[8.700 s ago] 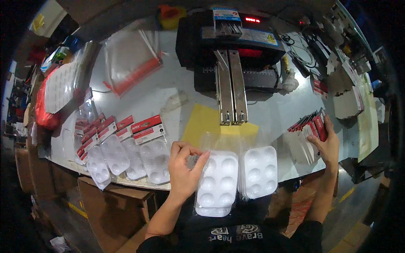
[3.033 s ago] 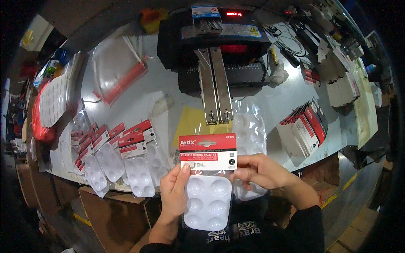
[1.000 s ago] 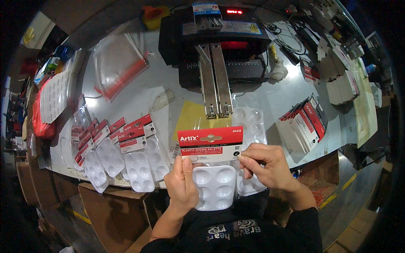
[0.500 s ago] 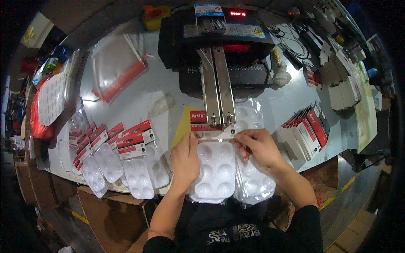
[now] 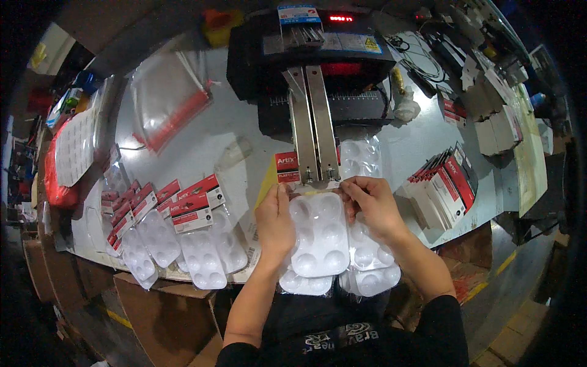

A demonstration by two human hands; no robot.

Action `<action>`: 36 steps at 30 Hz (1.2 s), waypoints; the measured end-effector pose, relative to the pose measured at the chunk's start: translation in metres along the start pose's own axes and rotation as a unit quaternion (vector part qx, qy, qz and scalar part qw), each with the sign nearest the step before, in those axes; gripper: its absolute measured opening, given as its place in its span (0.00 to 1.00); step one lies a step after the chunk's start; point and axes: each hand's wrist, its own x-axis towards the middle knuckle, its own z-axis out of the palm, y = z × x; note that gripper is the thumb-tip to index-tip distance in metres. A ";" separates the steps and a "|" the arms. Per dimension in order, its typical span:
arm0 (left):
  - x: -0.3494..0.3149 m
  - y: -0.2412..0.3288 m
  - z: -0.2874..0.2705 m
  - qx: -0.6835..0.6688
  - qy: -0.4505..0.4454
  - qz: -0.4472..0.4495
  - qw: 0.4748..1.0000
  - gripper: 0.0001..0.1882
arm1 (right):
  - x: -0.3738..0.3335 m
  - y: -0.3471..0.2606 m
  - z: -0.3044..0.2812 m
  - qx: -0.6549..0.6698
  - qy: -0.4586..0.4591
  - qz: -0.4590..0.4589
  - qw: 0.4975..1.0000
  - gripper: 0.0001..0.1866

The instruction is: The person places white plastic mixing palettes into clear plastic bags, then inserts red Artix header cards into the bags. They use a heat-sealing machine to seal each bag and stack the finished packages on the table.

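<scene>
A white paint palette (image 5: 319,244) with round wells lies in front of me, its upper end between my hands. My left hand (image 5: 273,221) pinches the upper left corner, thumb up. My right hand (image 5: 374,208) grips the upper right corner, fingers bent. A red-and-white header card (image 5: 286,161) lies at the top edge, partly hidden under two long metal arms (image 5: 321,122) of a black machine (image 5: 244,61). The arm tips sit just above the card's near edge. More bagged white palettes (image 5: 371,282) lie beneath and to the right.
Carded palettes (image 5: 203,263) lie in a heap at left. Clear bags with red edges (image 5: 174,98) lie behind them. Folded red-and-white cards (image 5: 443,192) stand in a row at right, with card stacks (image 5: 498,134) and cables (image 5: 422,61) behind.
Both hands have pushed the palette forward, away from me, so its top and the card sit farther under the metal arms. Another palette now shows below its near end.
</scene>
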 end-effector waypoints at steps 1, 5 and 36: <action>0.000 -0.001 0.000 0.007 0.001 0.001 1.000 0.16 | 0.000 -0.001 0.002 -0.005 0.001 -0.001 1.000 0.12; -0.001 -0.010 0.002 0.032 -0.011 0.008 0.999 0.17 | -0.005 -0.018 0.007 -0.042 0.020 0.027 0.999 0.14; -0.064 0.021 -0.057 0.282 0.065 0.232 0.929 0.27 | -0.048 -0.015 -0.038 -0.371 0.345 -0.330 0.797 0.26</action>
